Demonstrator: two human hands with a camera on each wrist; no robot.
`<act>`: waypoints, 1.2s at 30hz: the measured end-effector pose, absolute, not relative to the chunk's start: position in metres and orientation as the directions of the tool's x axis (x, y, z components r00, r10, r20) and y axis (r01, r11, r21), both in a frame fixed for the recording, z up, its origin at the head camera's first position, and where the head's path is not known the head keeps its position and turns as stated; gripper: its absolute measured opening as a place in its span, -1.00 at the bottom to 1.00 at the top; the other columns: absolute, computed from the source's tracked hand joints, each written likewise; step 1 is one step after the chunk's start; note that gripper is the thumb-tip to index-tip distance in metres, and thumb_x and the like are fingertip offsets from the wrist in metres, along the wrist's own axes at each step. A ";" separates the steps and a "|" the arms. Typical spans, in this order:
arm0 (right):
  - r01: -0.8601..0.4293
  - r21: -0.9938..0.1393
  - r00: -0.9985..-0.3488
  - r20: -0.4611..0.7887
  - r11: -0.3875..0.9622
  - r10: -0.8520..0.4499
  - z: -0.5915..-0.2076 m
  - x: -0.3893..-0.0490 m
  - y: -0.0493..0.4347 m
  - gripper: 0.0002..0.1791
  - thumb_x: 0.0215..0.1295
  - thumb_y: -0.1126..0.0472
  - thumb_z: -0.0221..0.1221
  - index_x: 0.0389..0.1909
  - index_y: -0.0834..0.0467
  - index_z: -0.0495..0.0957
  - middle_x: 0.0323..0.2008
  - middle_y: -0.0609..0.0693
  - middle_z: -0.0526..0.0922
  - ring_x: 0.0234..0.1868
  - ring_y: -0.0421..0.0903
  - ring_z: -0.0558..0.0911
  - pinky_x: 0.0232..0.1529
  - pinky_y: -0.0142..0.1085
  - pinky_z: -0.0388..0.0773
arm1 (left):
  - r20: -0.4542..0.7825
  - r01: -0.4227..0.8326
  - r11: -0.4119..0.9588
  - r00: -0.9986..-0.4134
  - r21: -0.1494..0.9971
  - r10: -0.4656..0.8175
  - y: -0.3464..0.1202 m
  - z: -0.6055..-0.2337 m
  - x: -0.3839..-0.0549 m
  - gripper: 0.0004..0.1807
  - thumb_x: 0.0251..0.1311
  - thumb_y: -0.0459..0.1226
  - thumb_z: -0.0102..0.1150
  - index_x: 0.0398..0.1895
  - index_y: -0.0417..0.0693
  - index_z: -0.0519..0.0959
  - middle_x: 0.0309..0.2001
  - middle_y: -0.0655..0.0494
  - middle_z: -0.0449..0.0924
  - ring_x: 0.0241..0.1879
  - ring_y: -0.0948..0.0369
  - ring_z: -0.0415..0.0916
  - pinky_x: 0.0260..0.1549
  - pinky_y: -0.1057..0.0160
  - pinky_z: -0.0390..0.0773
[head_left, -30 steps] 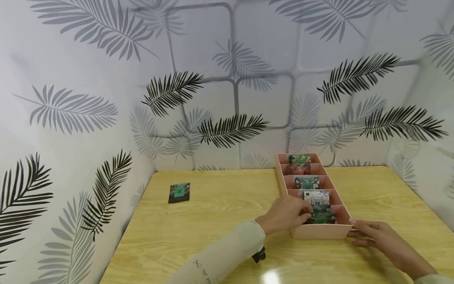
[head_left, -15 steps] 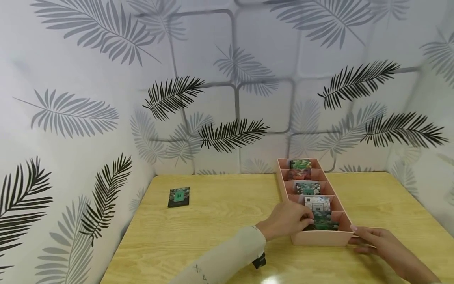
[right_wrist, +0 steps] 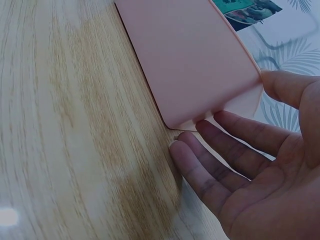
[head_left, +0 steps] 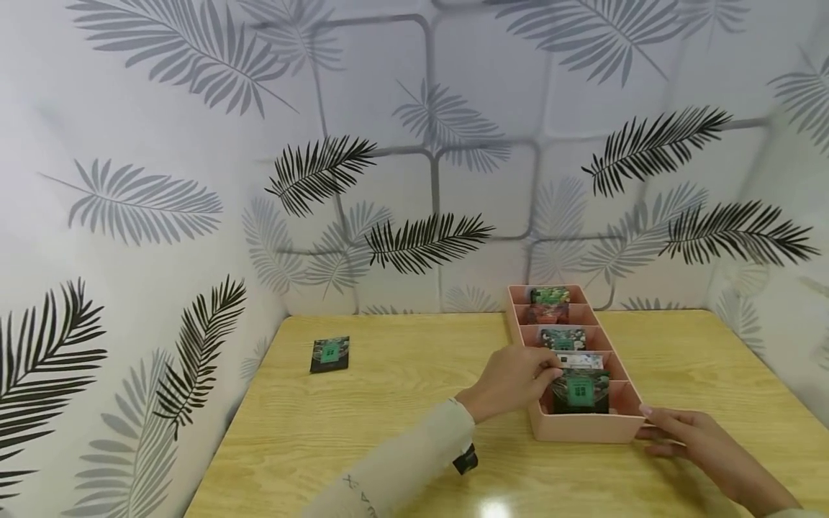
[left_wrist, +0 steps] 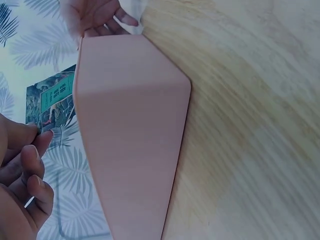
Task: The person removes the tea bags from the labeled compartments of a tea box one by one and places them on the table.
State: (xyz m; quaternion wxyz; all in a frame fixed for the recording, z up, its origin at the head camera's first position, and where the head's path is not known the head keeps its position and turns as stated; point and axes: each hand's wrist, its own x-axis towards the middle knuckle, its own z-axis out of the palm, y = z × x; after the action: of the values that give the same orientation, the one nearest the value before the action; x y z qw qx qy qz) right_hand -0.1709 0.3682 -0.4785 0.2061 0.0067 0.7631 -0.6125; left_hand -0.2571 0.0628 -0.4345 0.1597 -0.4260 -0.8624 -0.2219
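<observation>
My left hand (head_left: pixel 514 381) pinches a dark sachet with a green label (head_left: pixel 581 392) by its left upper edge, between thumb and fingers. The sachet stands upright in the nearest compartment of a long pink divided box (head_left: pixel 586 429); in the left wrist view the sachet (left_wrist: pixel 52 100) rises above the box rim. At the box's near right corner, my right hand (head_left: pixel 702 446) has its thumb on the rim and its fairly straight fingers (right_wrist: pixel 235 145) against the outer wall. A white sachet (head_left: pixel 579 360) is partly hidden behind the held one.
Farther compartments hold a dark sachet (head_left: pixel 563 339), a red one (head_left: pixel 549 314) and a green one (head_left: pixel 550 295). Another dark sachet with a green label (head_left: pixel 329 354) lies at the left of the wooden table (head_left: pixel 401 403). A patterned wall (head_left: pixel 388 180) stands behind the table.
My left hand has lifted the dark sachet from lying low to upright, so its green label now faces me and it covers more of the white one. My right hand stays at the box corner.
</observation>
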 end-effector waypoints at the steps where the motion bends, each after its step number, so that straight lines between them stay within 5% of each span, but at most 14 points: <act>1: 0.263 -0.933 -0.915 -0.323 0.246 -0.244 -0.479 -0.171 0.368 -0.28 0.50 -0.06 -0.10 0.26 0.56 0.21 0.06 0.23 0.56 0.02 -0.04 0.62 0.01 -0.11 0.52 | 0.477 0.804 0.536 -0.588 0.257 0.653 0.060 -0.433 -0.258 -0.83 0.31 -0.06 0.13 -0.22 0.16 0.66 -0.44 0.44 0.57 -0.67 0.56 0.26 -0.67 0.58 0.24; 15: 0.260 -0.933 -0.919 -0.318 0.248 -0.234 -0.480 -0.171 0.367 -0.26 0.48 -0.09 -0.09 0.29 0.53 0.19 0.11 0.23 0.53 0.04 -0.07 0.61 0.01 -0.10 0.52 | 0.536 0.758 0.509 -0.650 0.409 0.538 0.020 -0.419 -0.270 -0.86 0.33 -0.11 0.11 -0.24 0.13 0.64 -0.39 0.38 0.61 -0.77 0.48 0.20 -0.70 0.52 0.25; 36: 0.275 -0.933 -0.908 -0.331 0.233 -0.257 -0.482 -0.174 0.370 -0.28 0.50 -0.06 -0.12 0.27 0.55 0.20 0.09 0.23 0.54 0.03 -0.06 0.61 0.01 -0.10 0.52 | 0.569 0.730 0.567 -0.669 0.381 0.479 -0.022 -0.423 -0.286 -0.90 0.32 -0.16 0.14 -0.22 0.10 0.63 -0.32 0.33 0.62 -0.71 0.45 0.22 -0.61 0.48 0.28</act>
State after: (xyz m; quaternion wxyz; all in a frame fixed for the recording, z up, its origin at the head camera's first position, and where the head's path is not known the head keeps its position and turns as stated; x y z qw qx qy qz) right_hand -0.1740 0.3700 -0.4823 0.2146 0.0058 0.7553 -0.6192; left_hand -0.2863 -0.0223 -0.4235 0.2058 -0.3510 -0.8610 -0.3051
